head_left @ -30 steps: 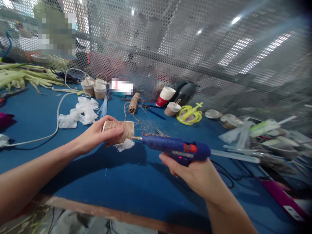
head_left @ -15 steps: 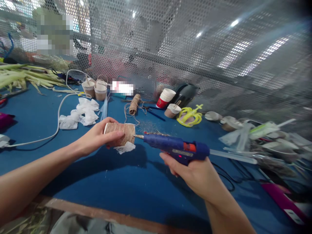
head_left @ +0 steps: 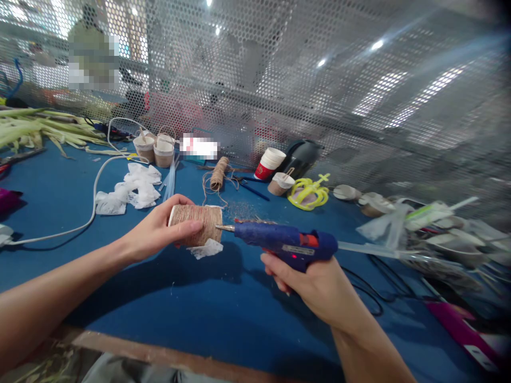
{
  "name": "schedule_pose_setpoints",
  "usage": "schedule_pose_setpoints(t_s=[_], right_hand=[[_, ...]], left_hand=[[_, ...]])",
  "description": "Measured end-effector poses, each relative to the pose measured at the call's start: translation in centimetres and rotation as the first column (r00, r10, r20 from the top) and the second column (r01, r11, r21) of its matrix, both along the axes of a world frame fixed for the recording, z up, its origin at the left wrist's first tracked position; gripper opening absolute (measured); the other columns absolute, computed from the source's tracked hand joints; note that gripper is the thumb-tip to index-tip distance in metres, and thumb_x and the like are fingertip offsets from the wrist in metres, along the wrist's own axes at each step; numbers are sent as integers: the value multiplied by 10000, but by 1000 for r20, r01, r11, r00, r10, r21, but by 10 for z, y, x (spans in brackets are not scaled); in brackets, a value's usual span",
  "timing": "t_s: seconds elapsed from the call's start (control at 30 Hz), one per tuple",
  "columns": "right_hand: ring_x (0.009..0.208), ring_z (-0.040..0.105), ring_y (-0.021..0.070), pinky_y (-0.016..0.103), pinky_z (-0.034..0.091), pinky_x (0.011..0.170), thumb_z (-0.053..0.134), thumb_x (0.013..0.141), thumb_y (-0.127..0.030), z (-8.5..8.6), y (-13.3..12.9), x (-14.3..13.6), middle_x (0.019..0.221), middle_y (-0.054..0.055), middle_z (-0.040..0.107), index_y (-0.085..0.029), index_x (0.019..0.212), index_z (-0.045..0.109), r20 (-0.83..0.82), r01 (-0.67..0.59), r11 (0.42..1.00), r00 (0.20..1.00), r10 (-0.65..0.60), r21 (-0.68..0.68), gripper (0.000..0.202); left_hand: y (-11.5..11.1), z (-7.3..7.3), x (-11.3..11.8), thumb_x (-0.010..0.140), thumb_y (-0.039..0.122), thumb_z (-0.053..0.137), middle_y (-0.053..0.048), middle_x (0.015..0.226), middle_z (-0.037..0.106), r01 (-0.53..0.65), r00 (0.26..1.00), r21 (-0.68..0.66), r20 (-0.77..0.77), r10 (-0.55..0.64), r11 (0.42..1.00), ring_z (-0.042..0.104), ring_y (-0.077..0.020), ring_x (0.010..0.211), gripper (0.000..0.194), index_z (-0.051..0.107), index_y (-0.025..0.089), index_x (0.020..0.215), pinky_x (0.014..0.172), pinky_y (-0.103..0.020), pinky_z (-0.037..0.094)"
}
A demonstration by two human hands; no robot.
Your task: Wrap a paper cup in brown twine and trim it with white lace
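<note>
My left hand is wrapped round a cup covered in brown twine, which lies on its side above the blue table. A piece of white lace hangs from the cup's underside. My right hand grips a blue glue gun with a red light on its handle. The metal nozzle is at the right end of the cup's twine; whether it touches cannot be told. A clear glue stick sticks out behind the gun. Beyond the cup lies a twine roll.
White lace, glue sticks and twine-covered cups are at the left back. Behind stand paper cups and a yellow crown-shaped piece. Bags and bowls crowd the right. A white cable crosses the left.
The glue gun has shifted slightly left and its nozzle now overlaps the cup's right end more. The view has moved a little; both hands keep their hold.
</note>
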State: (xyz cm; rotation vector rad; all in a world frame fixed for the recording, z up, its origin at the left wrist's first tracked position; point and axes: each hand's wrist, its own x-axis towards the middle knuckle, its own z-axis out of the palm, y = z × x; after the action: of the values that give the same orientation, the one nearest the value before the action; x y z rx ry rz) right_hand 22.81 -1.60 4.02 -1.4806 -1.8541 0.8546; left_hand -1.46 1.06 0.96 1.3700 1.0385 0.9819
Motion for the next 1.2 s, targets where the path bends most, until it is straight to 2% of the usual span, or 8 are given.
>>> schedule_pose_setpoints(t_s=[0.2, 0.4, 0.53, 0.83, 1.07, 1.2], right_hand=[[375, 474, 91, 205, 427, 347, 586, 761, -444, -3, 6, 2, 499, -7, 560, -177, 647, 575, -39, -41, 999, 998, 41, 4, 290], [387, 453, 79, 198, 408, 374, 603, 754, -422, -2, 2, -4, 469, -17, 530, -160, 619, 580, -77, 63, 998, 995, -61, 19, 295], [377, 436, 71, 188, 389, 363, 614, 745, -392, -3, 2, -6, 448, -30, 504, -159, 600, 569, -126, 74, 997, 990, -70, 27, 278], [380, 447, 69, 186, 403, 338, 600, 751, -404, -1, 2, -1, 514, -14, 529, -164, 635, 556, -90, -6, 1000, 996, 7, 6, 270], [364, 433, 68, 190, 393, 343, 604, 752, -402, -1, 3, -3, 469, -25, 516, -160, 637, 576, -119, 68, 997, 991, -63, 39, 269], [363, 437, 71, 194, 395, 350, 604, 751, -417, -2, 3, -2, 462, -29, 513, -161, 625, 566, -109, 48, 999, 993, -45, 24, 287]], left_hand=[[-3, 3, 0, 666, 441, 648, 3, 748, 542, -24, 998, 79, -51, 28, 997, 519, -133, 613, 418, 466, 184, 940, 528, -233, 433], [-4, 2, -1, 668, 450, 649, 9, 783, 530, -19, 990, 160, -136, 41, 987, 520, -139, 643, 439, 457, 198, 972, 559, -238, 442], [-5, 2, -2, 673, 453, 650, 11, 787, 527, -3, 986, 182, -165, 33, 983, 516, -141, 650, 445, 449, 208, 985, 569, -236, 441], [-5, 0, -3, 667, 436, 661, 5, 802, 526, -15, 991, 173, -127, 38, 985, 513, -143, 656, 455, 441, 211, 996, 565, -235, 435], [-6, 1, -2, 646, 426, 680, -1, 802, 542, -19, 989, 211, -141, 50, 977, 524, -152, 667, 454, 463, 209, 980, 582, -246, 455], [-7, 1, -2, 645, 417, 682, -2, 800, 548, -5, 989, 227, -141, 38, 974, 524, -147, 654, 453, 462, 209, 982, 572, -239, 453]])
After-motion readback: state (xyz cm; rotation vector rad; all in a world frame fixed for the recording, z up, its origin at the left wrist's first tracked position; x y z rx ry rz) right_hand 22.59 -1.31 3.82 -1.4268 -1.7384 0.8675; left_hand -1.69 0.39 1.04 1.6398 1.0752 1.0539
